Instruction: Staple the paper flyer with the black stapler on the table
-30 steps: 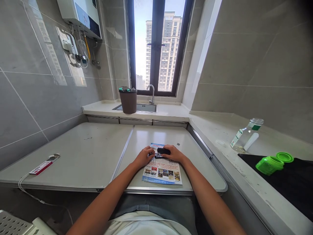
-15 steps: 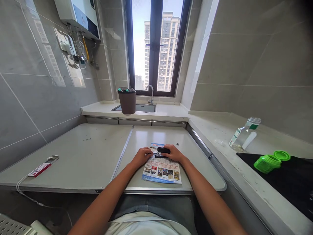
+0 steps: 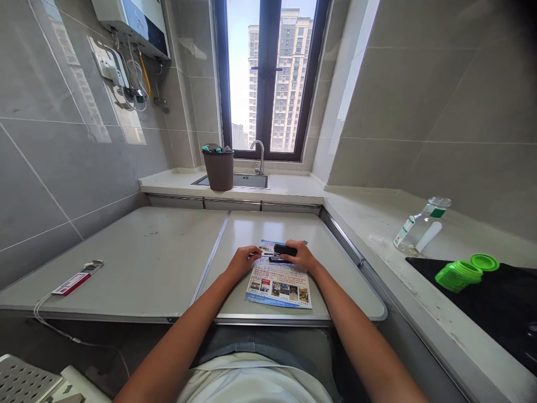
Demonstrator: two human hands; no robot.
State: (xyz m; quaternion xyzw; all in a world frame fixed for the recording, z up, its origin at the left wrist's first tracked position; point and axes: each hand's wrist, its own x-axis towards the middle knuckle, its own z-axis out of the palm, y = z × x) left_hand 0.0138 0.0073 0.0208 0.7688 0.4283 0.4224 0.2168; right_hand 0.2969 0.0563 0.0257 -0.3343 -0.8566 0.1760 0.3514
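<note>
A black stapler [image 3: 286, 250] is in my right hand [image 3: 302, 256], whose fingers wrap its rear end from the right. Its upper arm stands raised from its base, and a shiny metal part shows toward its left end. My left hand [image 3: 243, 261] is just left of the stapler, thumb and fingertips pinched together near that end. Whatever is in that pinch is too small to make out. Beneath the stapler lies a printed leaflet [image 3: 279, 287] with blue edges and a row of small pictures, flat on the folding table [image 3: 335, 291].
A red and white power strip [image 3: 76, 282] with a trailing cable lies at the table's left. Behind the table, a brown bin [image 3: 220, 172] stands by the sink [image 3: 250, 181]. On the right counter are a glass jar [image 3: 419, 228] and an open green container [image 3: 458, 276].
My right hand has shifted the stapler slightly right, and my left hand has drawn back a little to the left. The view has tilted slightly.
</note>
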